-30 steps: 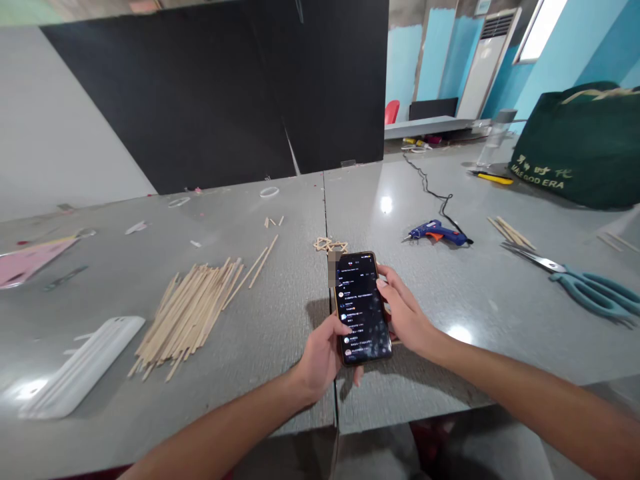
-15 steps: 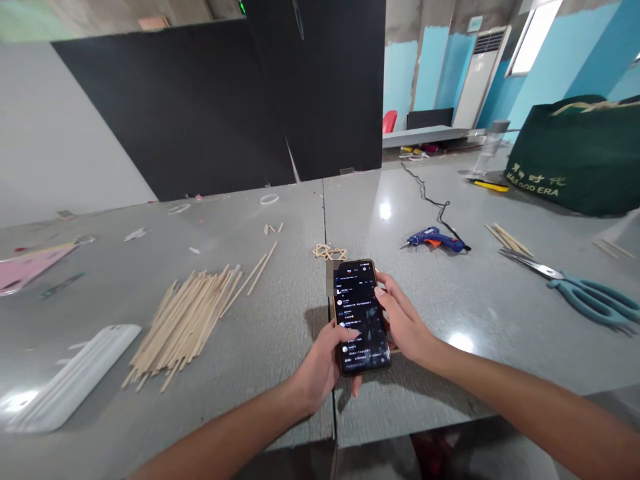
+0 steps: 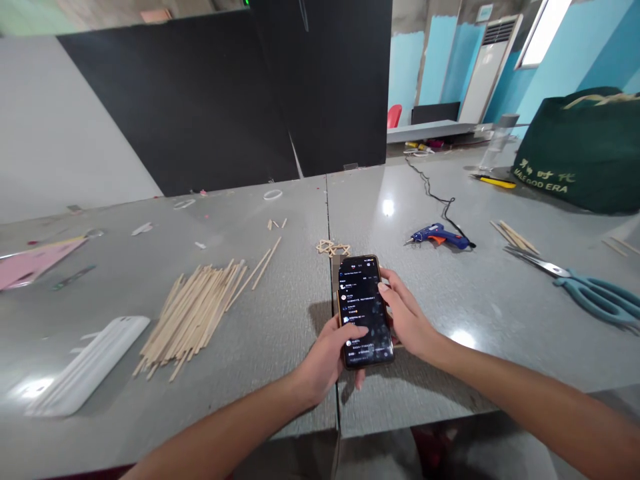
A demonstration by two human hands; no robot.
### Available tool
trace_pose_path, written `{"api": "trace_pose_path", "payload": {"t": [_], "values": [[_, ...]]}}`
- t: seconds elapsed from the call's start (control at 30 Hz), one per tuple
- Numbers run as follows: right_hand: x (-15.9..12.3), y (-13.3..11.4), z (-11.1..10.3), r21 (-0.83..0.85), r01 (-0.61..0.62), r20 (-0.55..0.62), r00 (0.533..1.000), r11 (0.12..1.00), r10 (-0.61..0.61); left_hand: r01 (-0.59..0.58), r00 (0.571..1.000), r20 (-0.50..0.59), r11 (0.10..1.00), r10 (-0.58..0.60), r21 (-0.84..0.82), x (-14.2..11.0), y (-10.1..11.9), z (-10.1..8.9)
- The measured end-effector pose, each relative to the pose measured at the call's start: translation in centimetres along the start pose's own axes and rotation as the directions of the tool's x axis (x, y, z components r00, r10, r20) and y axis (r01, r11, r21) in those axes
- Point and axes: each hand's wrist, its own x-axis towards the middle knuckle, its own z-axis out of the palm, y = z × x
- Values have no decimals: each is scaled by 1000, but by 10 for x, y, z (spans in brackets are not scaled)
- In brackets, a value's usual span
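Both hands hold a smartphone (image 3: 367, 303) upright above the table's front part, its dark screen lit with lines of small text. My left hand (image 3: 323, 360) wraps the lower left side, the thumb lying over the lower screen. Along the right edge my right hand (image 3: 407, 317) grips the phone, its thumb at the upper side; fingers behind the phone are hidden. Just beyond the phone's top lie small star shapes made of wooden sticks (image 3: 333, 249). To the left is a pile of thin wooden sticks (image 3: 193, 313).
Right of the phone lie a blue glue gun (image 3: 437, 235) with a black cord, loose sticks (image 3: 517, 237) and teal-handled scissors (image 3: 590, 287). Farther back are a yellow cutter (image 3: 495, 181) and a green bag (image 3: 580, 153). A white plastic piece (image 3: 90, 367) lies at left; a black panel (image 3: 225, 100) stands behind.
The view has shifted slightly, so the table things appear a little farther right and mostly higher. Both hands keep their hold on the phone, and the left thumb still lies over the screen.
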Motion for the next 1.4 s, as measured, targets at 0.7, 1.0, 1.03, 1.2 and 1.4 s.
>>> {"api": "trace_pose_path", "payload": {"t": [0.7,1.0,1.03,1.2,1.4], "values": [[0,-2,-2,-87,-36,-2,999,996,36,-23,970,233,976,75,-217,10,-11,-17],[-1,-1,-2,-50,-29,15,999,998,30,1,982,184,983,33,-185,9,-8,-16],[-1,0,-2,-45,-30,22,999,999,31,3,983,179,983,30,-181,9,-8,-15],[-1,2,-2,-34,-36,14,999,999,37,21,992,125,991,-4,-132,7,-3,-8],[3,4,-3,-57,59,7,998,997,-58,-43,998,-32,986,48,162,1,0,4]]}}
